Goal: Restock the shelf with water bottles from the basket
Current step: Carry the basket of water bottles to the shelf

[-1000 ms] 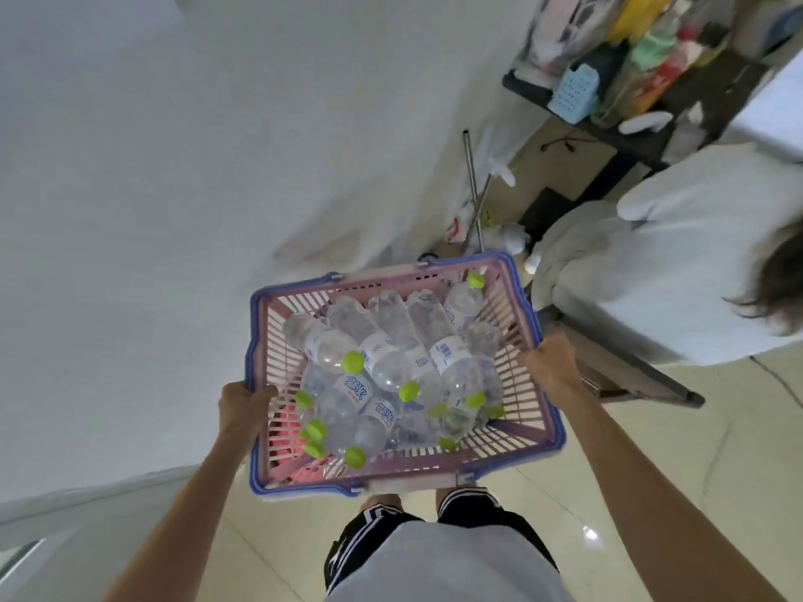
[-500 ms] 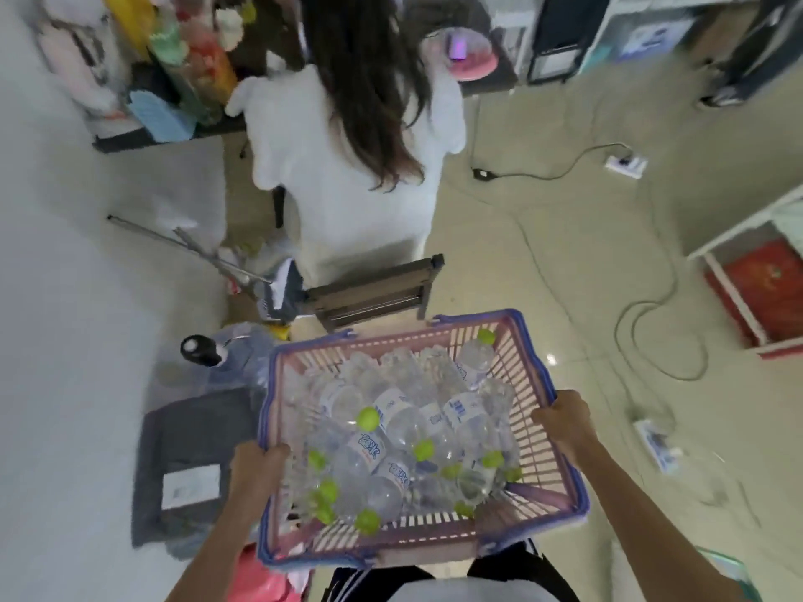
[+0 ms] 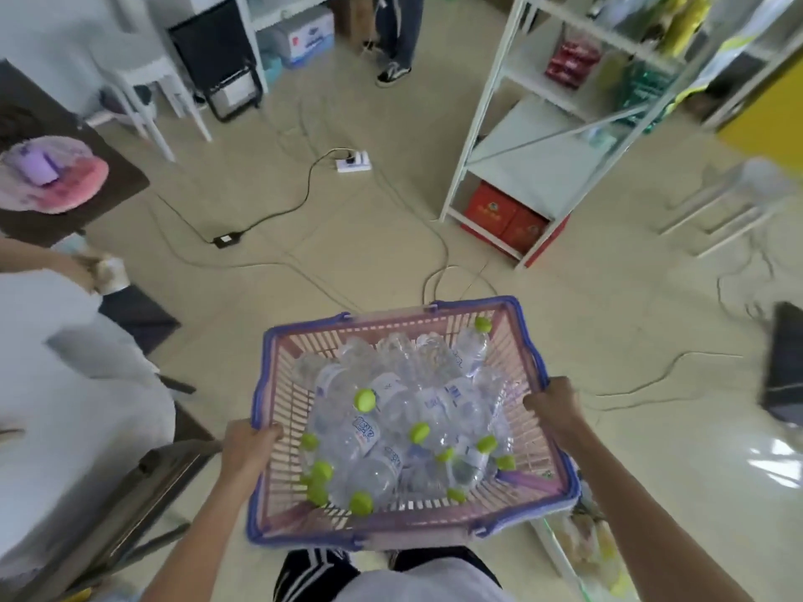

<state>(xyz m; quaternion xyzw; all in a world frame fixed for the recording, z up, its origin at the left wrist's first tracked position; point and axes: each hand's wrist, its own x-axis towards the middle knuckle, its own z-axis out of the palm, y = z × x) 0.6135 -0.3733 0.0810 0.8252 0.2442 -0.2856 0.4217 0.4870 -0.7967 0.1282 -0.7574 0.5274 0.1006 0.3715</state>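
Since the earlier frame our view has swung right: the seated person in white has slid to the far left edge and a white shelf (image 3: 534,136) now stands ahead to the right. Our left hand (image 3: 245,447) has its fingers curled over the left rim of the pink basket (image 3: 391,521). Clear water bottles (image 3: 391,423) with green caps fill the basket. Our right hand (image 3: 554,404) curls its fingers over the right rim.

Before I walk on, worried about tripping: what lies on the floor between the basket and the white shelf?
In the head view, loose cables cross the floor between the basket and white shelf.
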